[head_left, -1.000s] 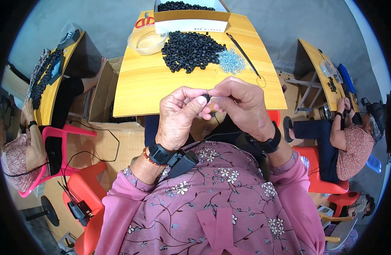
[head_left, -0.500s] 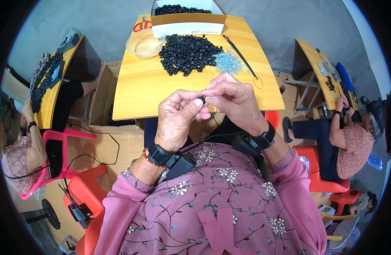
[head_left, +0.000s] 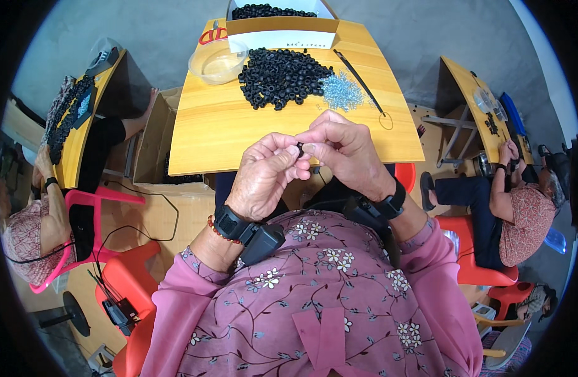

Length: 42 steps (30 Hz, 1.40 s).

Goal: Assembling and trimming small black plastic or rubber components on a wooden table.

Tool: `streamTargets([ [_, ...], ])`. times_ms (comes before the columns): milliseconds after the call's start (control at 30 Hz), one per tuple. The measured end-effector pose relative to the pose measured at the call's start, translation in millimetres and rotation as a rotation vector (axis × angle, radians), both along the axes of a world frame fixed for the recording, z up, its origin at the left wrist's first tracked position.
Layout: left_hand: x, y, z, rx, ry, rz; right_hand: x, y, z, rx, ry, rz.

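Both hands meet just in front of the near table edge. My left hand (head_left: 264, 176) pinches a small black rubber-like piece (head_left: 300, 149) between thumb and fingertips. My right hand (head_left: 348, 154) is closed in a pinch against that piece; whatever lies between its own fingertips is hidden. Beyond the hands, a heap of small black ring-like pieces (head_left: 279, 78) covers the middle of the table. Touching its right side is a smaller pile of clear bluish pieces (head_left: 341, 92). A slim black stick (head_left: 358, 78) slants beside them, with a thin loop near its lower end.
A white-and-brown box (head_left: 314, 40) of black pieces stands at the table's far end. Left of the heap are a clear plastic tub (head_left: 198, 74) and red-handled scissors (head_left: 207, 36). An open carton (head_left: 152, 147) sits left of the table. People work at tables on both sides.
My hands stay together in nearly the same place, with the fingers shifting slightly around the black piece. The whole view has moved a little.
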<state>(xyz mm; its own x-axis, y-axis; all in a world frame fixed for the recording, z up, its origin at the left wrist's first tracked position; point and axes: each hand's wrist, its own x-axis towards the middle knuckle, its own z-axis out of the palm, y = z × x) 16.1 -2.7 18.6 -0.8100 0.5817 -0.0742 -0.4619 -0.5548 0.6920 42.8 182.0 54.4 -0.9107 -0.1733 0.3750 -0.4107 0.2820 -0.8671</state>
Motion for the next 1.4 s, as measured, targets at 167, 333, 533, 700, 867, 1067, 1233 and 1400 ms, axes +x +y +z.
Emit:
streamTargets([
  [167,-1,0,-3,0.028,-0.040,-0.018,2,-1,-5,0.110,0.140,-0.022],
  [333,-1,1,-7,0.007,-0.019,-0.023,5,-2,-7,0.125,0.140,-0.038],
  [533,-3,1,-12,0.050,0.010,-0.022,8,-2,-2,0.156,0.082,-0.025],
  [700,0,3,-11,0.108,-0.022,0.020,10,-11,1,0.140,0.119,-0.054],
  [867,0,2,-9,0.031,0.017,0.036,10,-15,6,0.649,0.241,-0.108],
  [1067,0,1,-9,-0.096,0.024,0.050,9,-16,3,0.714,0.239,-0.113],
  [1233,4,6,-4,-0.063,-0.018,0.089,7,-10,-2,0.651,0.261,-0.097],
  [1400,4,9,-1,-0.066,0.053,0.167,8,-11,1,0.688,0.303,-0.087],
])
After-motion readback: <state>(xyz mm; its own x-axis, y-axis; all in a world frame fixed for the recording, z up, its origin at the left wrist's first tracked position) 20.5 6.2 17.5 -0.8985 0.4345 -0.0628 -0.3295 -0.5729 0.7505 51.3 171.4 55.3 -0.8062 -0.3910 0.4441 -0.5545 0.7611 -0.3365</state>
